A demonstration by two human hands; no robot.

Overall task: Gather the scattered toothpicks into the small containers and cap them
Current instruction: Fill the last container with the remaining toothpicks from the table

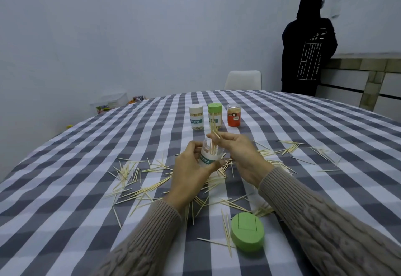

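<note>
Left hand (191,167) grips clear labelled container (209,156); right hand (236,152) pinches pale pointed toothpicks (213,132).

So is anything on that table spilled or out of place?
Yes. Loose toothpicks lie strewn across the checked tablecloth around both hands. A green cap sits by itself near the front edge, off the open container that the left hand holds. The three jars behind stand upright and capped.

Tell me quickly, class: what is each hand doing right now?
Left hand: grips the clear container.
Right hand: pinches a bunch of toothpicks, feeding them into that container.
</note>
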